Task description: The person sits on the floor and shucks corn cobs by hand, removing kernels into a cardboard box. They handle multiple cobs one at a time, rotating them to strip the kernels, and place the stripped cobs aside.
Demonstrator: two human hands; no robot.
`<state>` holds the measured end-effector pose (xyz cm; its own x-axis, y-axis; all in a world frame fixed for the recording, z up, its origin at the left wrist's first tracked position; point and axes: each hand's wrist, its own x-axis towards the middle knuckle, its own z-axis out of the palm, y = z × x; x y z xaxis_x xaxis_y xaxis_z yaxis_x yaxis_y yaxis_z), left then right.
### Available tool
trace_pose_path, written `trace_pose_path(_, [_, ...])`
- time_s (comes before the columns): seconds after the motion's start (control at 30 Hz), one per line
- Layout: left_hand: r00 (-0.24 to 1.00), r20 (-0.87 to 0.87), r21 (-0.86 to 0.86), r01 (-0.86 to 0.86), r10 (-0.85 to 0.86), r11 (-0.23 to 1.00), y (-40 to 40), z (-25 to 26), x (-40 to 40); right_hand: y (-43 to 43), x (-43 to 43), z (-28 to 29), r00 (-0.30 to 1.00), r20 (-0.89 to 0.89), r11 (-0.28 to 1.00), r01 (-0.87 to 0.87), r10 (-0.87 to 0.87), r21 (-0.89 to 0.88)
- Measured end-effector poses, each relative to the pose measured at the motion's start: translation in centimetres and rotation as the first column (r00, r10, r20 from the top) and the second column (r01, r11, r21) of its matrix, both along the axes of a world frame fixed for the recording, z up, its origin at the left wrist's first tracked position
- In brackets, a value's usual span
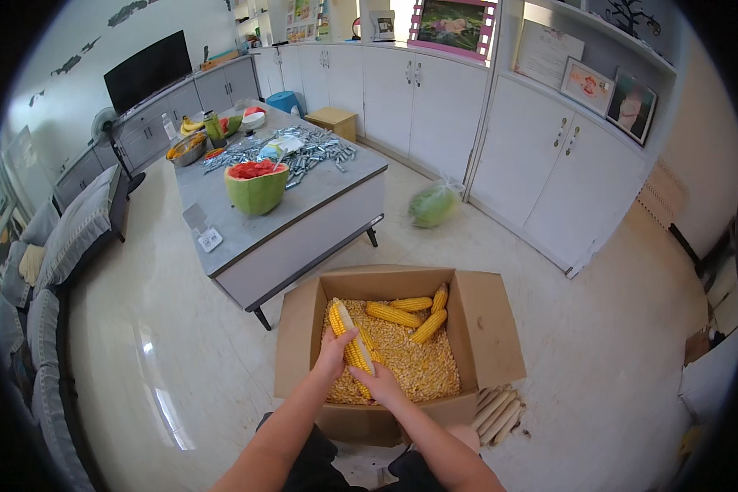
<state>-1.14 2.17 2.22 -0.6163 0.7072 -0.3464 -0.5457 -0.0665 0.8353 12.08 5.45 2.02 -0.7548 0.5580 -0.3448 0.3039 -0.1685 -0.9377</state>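
Both my hands grip one ear of dried yellow corn (pixel 342 321) above an open cardboard box (pixel 387 280). My left hand (pixel 333 352) wraps its left side, and my right hand (pixel 378 382) holds its lower end. A pale strip without kernels runs along the ear. Another yellow ear (pixel 369 340) shows just behind it; whether it is held or resting, I cannot tell. Loose kernels (pixel 421 363) fill the box's bottom. Several whole ears (pixel 393 314) lie on them toward the back right.
Bare cobs (pixel 498 413) are piled on the floor beside the box's right side. Ahead stands a low table (pixel 234 240) bearing a cut watermelon (pixel 257 190) and many small metallic packets or tubes (pixel 320 150). A green-filled plastic bag (pixel 432 206) sits near white cabinets (pixel 523 160).
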Motion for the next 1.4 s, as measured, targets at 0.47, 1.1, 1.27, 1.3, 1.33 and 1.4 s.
trace_pose_path(0.47, [0.989,0.087,0.078,0.116,-0.123,0.990,-0.3,-0.2,0.3,0.7,0.1,0.0,0.998,0.059,0.996,0.016,-0.011,-0.090])
trace_pose_path(1.1, [0.993,-0.093,0.052,0.082,-0.077,0.995,-0.1,-0.7,1.3,1.1,-0.7,-1.4,0.988,0.078,0.963,0.110,-0.133,0.245])
trace_pose_path(1.27, [0.980,-0.196,0.040,0.043,-0.034,0.998,0.1,-0.4,1.9,0.7,-0.9,-1.8,0.974,-0.044,0.945,0.225,-0.221,0.237])
trace_pose_path(1.3, [0.978,-0.207,0.050,0.039,-0.028,0.998,0.0,-0.3,2.0,0.4,-0.9,-1.3,0.968,-0.078,0.934,0.251,-0.239,0.254])
trace_pose_path(1.33, [0.975,-0.221,0.041,0.035,-0.025,0.999,-0.1,-0.3,2.1,0.3,-0.8,-0.6,0.970,-0.013,0.942,0.241,-0.244,0.234])
trace_pose_path(1.4, [0.968,-0.249,0.023,0.029,-0.022,0.999,-0.2,0.0,2.3,0.6,-0.5,1.0,0.961,0.114,0.955,0.226,-0.250,0.191])
